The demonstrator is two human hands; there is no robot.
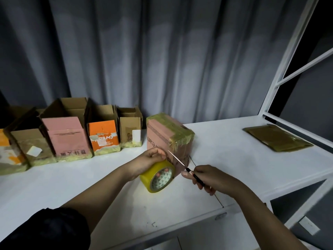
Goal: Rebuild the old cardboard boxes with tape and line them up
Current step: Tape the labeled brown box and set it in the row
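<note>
White desk (54, 186), grey curtain behind. Left of the pink box (167, 139), finished boxes (72, 136) stand lined up. Your left hand (149, 159) grips the tape roll (157, 175) against that box; right hand (209, 177) holds a thin knife (177, 160). Blade sits near your left fingers, so a slip likely nicks them or the cardboard.

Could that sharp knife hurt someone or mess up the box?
Maybe. The thin black-handled knife in the right hand points toward the left hand, whose fingers hold the yellow tape roll, so a slip could nick them. The blade could also gouge the taped pink cardboard box.
</note>
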